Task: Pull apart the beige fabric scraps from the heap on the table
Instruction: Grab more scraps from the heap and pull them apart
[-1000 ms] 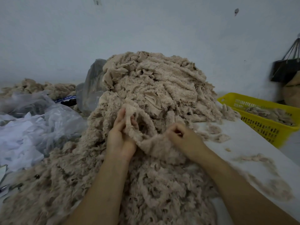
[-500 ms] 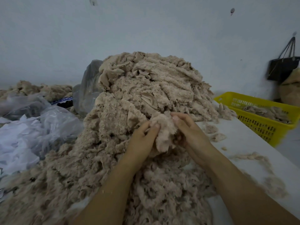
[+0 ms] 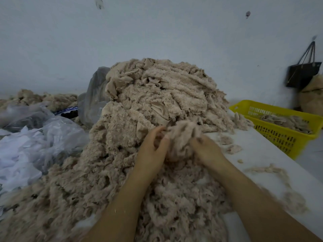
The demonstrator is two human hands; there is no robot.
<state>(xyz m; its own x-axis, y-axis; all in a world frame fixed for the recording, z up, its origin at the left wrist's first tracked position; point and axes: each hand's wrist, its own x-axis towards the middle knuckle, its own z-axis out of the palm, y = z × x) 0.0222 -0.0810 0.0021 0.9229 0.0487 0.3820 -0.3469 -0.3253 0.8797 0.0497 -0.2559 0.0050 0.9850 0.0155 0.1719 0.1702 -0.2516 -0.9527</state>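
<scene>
A clump of beige scrap (image 3: 181,137) sits bunched between the two hands, just in front of the tall heap (image 3: 157,95) on the table (image 3: 262,154) and raised slightly off the looser fluff spread below it. The left hand (image 3: 153,147) grips the clump's left side with fingers curled and the thumb pressed against it. The right hand (image 3: 208,149) holds the right side, its fingers dug into the fluff and blurred. Both forearms reach in from the near edge, wrists close together. A second ago the hands were apart with a strip stretched between them; half a second ago the left fingers lay straighter against the clump. To the right a yellow basket (image 3: 279,137) holds more scraps, and plastic bags (image 3: 57,135) lie to the left.
</scene>
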